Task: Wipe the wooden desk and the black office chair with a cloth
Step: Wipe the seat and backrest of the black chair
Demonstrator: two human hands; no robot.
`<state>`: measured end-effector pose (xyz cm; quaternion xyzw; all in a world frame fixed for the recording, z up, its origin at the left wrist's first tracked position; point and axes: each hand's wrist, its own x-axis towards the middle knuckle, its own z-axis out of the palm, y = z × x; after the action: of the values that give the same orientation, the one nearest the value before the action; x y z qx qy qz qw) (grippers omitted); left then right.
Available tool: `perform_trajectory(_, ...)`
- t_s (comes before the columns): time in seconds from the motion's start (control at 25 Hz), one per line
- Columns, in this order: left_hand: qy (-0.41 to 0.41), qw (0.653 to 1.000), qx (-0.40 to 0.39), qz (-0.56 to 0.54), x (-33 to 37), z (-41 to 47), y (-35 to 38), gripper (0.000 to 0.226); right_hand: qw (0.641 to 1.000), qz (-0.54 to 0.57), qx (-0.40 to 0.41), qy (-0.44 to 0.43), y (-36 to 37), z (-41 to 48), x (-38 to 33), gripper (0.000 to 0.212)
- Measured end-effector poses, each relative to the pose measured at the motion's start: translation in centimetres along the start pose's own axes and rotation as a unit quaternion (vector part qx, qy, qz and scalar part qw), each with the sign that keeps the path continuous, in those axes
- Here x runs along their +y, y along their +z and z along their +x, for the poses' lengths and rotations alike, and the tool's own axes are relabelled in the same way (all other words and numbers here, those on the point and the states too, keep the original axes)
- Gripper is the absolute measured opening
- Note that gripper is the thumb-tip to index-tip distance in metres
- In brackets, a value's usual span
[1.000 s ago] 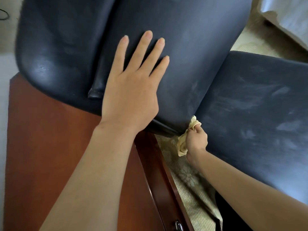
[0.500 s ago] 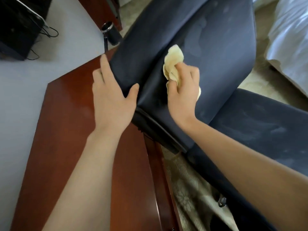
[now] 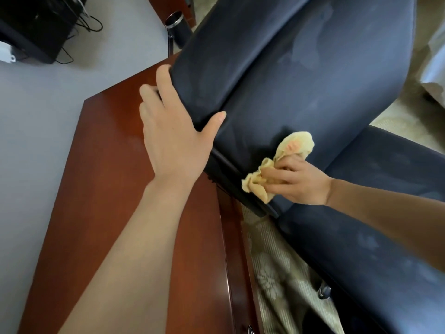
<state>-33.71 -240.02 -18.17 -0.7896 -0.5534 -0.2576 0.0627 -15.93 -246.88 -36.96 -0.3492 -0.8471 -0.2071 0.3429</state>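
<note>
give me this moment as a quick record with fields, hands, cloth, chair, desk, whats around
left hand: left hand grips the side edge of the chair backrest, thumb on the front face
right hand: right hand holds the yellow cloth, bunched, against the lower backrest near the seat join
chair seat: chair seat shows pale smudges
desk: wooden desk left of the chair, beneath the left arm
floor: patterned carpet between desk and chair
background: black box with cables top left

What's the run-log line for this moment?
phase: wiping chair backrest | left hand: grips backrest edge | right hand: holds yellow cloth at backrest's lower edge | wooden desk: untouched
</note>
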Motion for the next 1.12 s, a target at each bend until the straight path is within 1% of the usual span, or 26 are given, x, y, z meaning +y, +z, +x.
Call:
perform_trajectory(0.04, 0.001, 1.000, 0.001, 0.005, 0.0, 0.0, 0.0, 0.093, 0.998, 0.005, -0.041, -0.045, -0.1, -1.0, 0.1, 0.029)
perform_trajectory(0.12, 0.005, 1.000, 0.002, 0.015, 0.1, -0.1, 0.0, 0.094, 0.982, 0.003, -0.135, -0.131, -0.7, -2.2, 0.5, 0.023)
perform_trajectory(0.2, 0.010, 0.999, 0.000, 0.033, 0.2, -0.1, -0.1, 0.095, 0.962, 0.006, -0.203, -0.180, -1.3, -2.1, 0.6, 0.021)
perform_trajectory(0.24, 0.012, 0.999, -0.001, 0.053, 0.2, -0.1, -0.2, 0.096, 0.959, 0.016, -0.213, -0.185, -1.7, -1.5, 0.7, 0.019)
perform_trajectory(0.28, 0.014, 0.996, -0.001, 0.085, 0.3, -0.2, -0.3, 0.098, 0.962, 0.023, -0.203, -0.182, -2.1, -0.7, 0.9, 0.014)
perform_trajectory(0.32, 0.019, 0.992, -0.003, 0.126, 0.4, -0.2, -0.4, 0.101, 0.968, 0.032, -0.176, -0.174, -2.6, 0.4, 1.2, 0.017)
perform_trajectory(0.4, 0.045, 0.978, -0.020, 0.205, 0.5, -0.4, -0.7, 0.107, 0.984, 0.029, -0.094, -0.152, -3.5, 3.4, 2.3, 0.035)
perform_trajectory(0.44, 0.070, 0.971, -0.027, 0.225, 0.6, -0.6, -0.9, 0.107, 0.989, 0.021, -0.060, -0.132, -4.1, 5.1, 2.8, 0.037)
perform_trajectory(0.48, 0.102, 0.967, -0.031, 0.230, 0.6, -0.6, -1.1, 0.105, 0.994, 0.012, -0.025, -0.107, -4.5, 6.6, 3.3, 0.034)
perform_trajectory(0.56, 0.160, 0.965, -0.037, 0.206, 0.6, -0.7, -1.3, 0.098, 0.998, -0.002, 0.035, -0.043, -4.8, 8.7, 3.5, 0.025)
perform_trajectory(0.64, 0.173, 0.966, -0.025, 0.192, 0.9, -0.9, -1.1, 0.094, 0.998, 0.004, 0.060, 0.016, -4.3, 9.3, 2.5, 0.021)
perform_trajectory(0.68, 0.167, 0.965, -0.010, 0.202, 1.1, -1.1, -0.8, 0.096, 0.997, 0.023, 0.061, 0.033, -3.8, 8.9, 1.7, 0.020)
perform_trajectory(0.72, 0.158, 0.963, 0.002, 0.219, 1.4, -1.3, -0.4, 0.099, 0.997, 0.039, 0.057, 0.032, -3.2, 8.1, 0.8, 0.019)
perform_trajectory(0.8, 0.129, 0.958, 0.014, 0.255, 2.0, -1.8, 0.6, 0.111, 0.998, 0.051, 0.038, 0.000, -1.5, 5.7, -0.3, 0.022)
perform_trajectory(0.88, 0.103, 0.954, 0.027, 0.281, 2.4, -2.0, 1.4, 0.125, 0.998, 0.056, 0.024, -0.027, 0.2, 3.0, -0.8, 0.030)
perform_trajectory(0.92, 0.093, 0.952, 0.037, 0.289, 2.4, -2.0, 1.7, 0.129, 0.997, 0.054, 0.014, -0.045, 1.0, 1.6, -1.0, 0.031)
perform_trajectory(0.96, 0.086, 0.950, 0.046, 0.297, 2.4, -2.0, 2.0, 0.132, 0.996, 0.045, -0.005, -0.075, 1.7, 0.0, -1.2, 0.026)
perform_trajectory(1.04, 0.081, 0.948, 0.059, 0.303, 2.3, -2.0, 2.5, 0.135, 0.984, 0.034, -0.081, -0.158, 2.7, -3.7, -1.6, 0.014)
perform_trajectory(1.08, 0.082, 0.947, 0.061, 0.303, 2.2, -2.1, 2.6, 0.135, 0.974, 0.039, -0.132, -0.181, 2.8, -5.3, -1.8, 0.016)
perform_trajectory(1.12, 0.083, 0.947, 0.064, 0.304, 2.2, -2.2, 2.8, 0.134, 0.966, 0.046, -0.183, -0.176, 2.8, -6.5, -1.9, 0.022)
